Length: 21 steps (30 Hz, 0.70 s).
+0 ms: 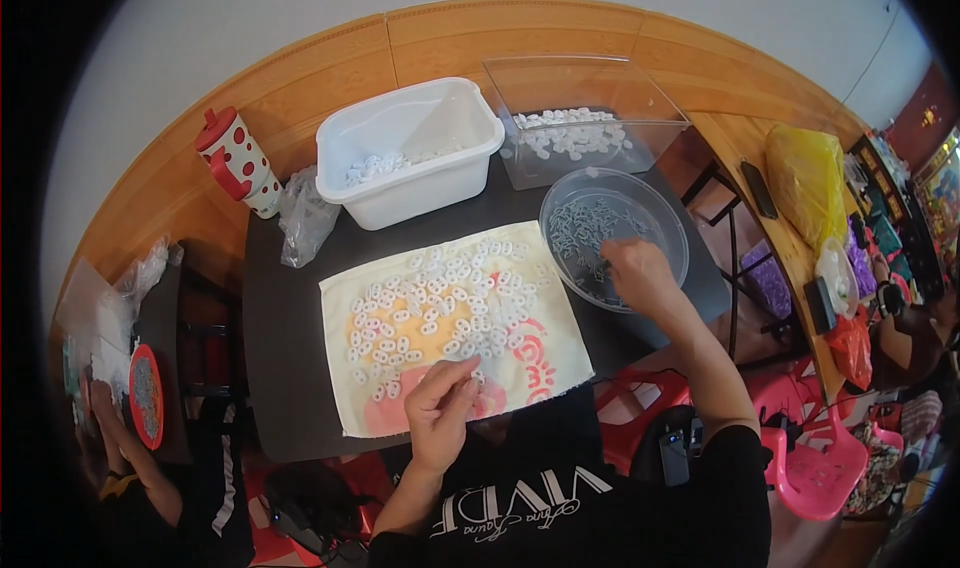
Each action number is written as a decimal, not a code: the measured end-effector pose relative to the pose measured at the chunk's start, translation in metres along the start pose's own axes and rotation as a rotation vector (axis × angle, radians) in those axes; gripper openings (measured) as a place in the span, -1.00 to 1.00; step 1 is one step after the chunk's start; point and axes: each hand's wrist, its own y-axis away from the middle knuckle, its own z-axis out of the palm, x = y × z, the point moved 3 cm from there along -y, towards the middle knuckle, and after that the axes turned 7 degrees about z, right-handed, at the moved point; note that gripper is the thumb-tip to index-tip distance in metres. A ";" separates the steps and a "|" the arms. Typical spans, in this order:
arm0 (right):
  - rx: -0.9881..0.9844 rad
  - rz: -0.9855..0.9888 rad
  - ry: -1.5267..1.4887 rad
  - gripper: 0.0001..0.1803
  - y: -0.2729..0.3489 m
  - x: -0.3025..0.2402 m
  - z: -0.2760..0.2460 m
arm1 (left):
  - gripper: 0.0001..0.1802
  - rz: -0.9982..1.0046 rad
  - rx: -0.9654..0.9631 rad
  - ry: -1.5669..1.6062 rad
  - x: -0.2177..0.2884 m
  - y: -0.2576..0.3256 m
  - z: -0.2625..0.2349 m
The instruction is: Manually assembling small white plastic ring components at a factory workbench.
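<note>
With the right hand [640,276] among grey pieces [580,230], grip unclear, and the left hand [437,418] seemingly pinching a white piece [478,376], picking appears underway, calling for singling one out

A pale wall [300,38] is rising above shiny brown wood panels [520,23]. A dark tabletop [285,313] is standing near them. On the right, a wooden table [735,143] is standing near a pink plastic chair [825,476]. A small dark table [160,333] is standing on the left.

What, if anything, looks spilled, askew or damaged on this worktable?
Nothing clearly stands out: the white two-holed pieces lie loose on the cloth, and grey pieces lie inside the round tub near the right hand.
</note>
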 end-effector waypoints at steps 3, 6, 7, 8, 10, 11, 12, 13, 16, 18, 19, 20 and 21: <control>-0.055 0.004 0.013 -0.93 -0.005 -0.004 0.007 | -0.79 0.065 -0.035 -0.111 0.000 0.003 -0.004; -0.054 -0.073 0.053 -0.93 -0.006 -0.012 0.004 | -0.79 -0.006 0.017 -0.022 -0.007 0.008 -0.006; -0.056 -0.089 0.040 -0.93 -0.006 -0.014 0.003 | -0.79 -0.048 0.052 0.043 -0.011 0.008 -0.006; -0.074 -0.088 0.097 -0.93 -0.004 -0.015 0.003 | -0.78 -0.053 0.042 0.038 -0.013 0.008 -0.007; -0.091 -0.124 0.176 -0.91 -0.001 -0.016 0.002 | -0.78 -0.073 0.061 0.089 -0.012 0.009 -0.004; -0.092 -0.142 0.168 -0.91 -0.003 -0.018 0.002 | -0.77 -0.096 0.061 0.151 -0.012 0.009 -0.003; -0.097 -0.160 0.166 -0.90 -0.003 -0.019 0.000 | -0.75 -0.111 0.045 0.155 -0.012 0.008 -0.002; -0.103 -0.177 0.165 -0.89 -0.004 -0.019 0.000 | -0.75 -0.108 0.054 0.153 -0.010 0.007 -0.001; -0.122 -0.111 -0.001 -0.81 -0.008 -0.009 -0.001 | -0.73 -0.102 0.117 0.175 -0.005 0.007 0.001; -0.073 -0.128 -0.111 -0.79 -0.011 0.001 -0.002 | -0.73 -0.020 0.037 0.062 -0.004 0.006 -0.002; -0.026 -0.141 -0.222 -0.76 -0.012 0.002 -0.004 | -0.73 -0.018 0.037 0.064 -0.004 0.006 -0.002; -0.025 -0.140 -0.220 -0.76 -0.009 0.003 -0.006 | -0.75 -0.044 0.045 0.097 -0.005 0.007 -0.001; -0.093 0.029 -0.457 -0.78 -0.008 -0.001 -0.011 | -0.76 -0.070 0.057 0.129 -0.007 0.007 -0.002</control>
